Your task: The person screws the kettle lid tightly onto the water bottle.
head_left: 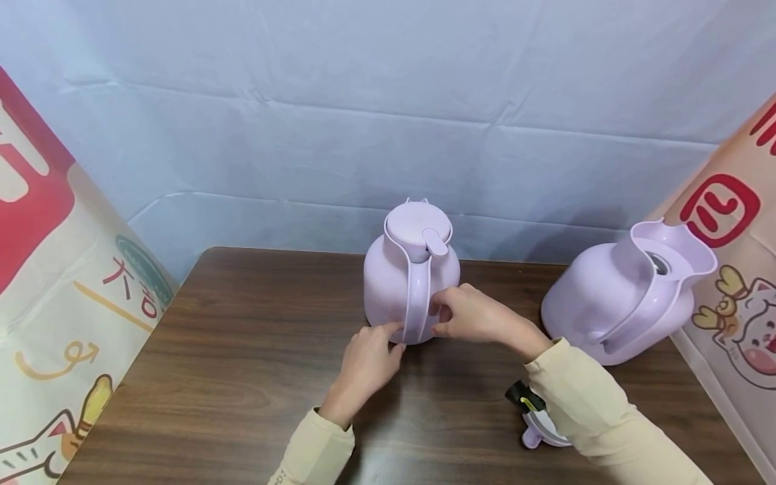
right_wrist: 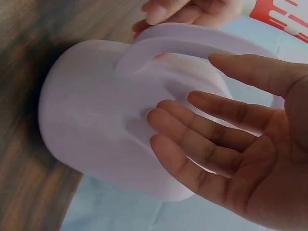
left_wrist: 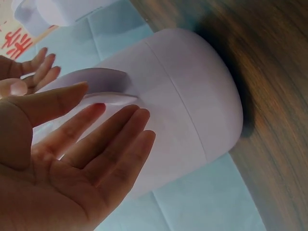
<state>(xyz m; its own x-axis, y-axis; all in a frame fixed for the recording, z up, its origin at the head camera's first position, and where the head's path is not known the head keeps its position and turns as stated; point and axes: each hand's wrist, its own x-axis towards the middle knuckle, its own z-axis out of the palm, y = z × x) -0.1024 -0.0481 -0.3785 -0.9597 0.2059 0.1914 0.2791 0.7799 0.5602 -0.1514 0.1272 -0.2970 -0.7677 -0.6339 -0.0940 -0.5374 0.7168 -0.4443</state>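
A lilac thermos jug [head_left: 380, 286] stands upright near the table's back edge, its handle [head_left: 417, 300] toward me and its round lid [head_left: 415, 221] seated on top. Left of the handle's lower end is my left hand [head_left: 367, 358], thumb and fingers spread apart with nothing held. My right hand [head_left: 471, 315] sits on the handle's other side, its loosely bent fingers close to the jug's body. In the right wrist view those fingertips [right_wrist: 158, 118] overlap the jug's wall, and the palm shows bare. The left wrist view shows the left palm [left_wrist: 62, 192] bare too.
At the right stands a second lilac jug [head_left: 585, 289] with its top uncovered. A loose lid [head_left: 533, 431] with a black stopper lies in front of it, partly hidden by my right sleeve [head_left: 597, 404]. A pale blue cloth [head_left: 303, 135] hangs behind the wooden table [head_left: 242, 337].
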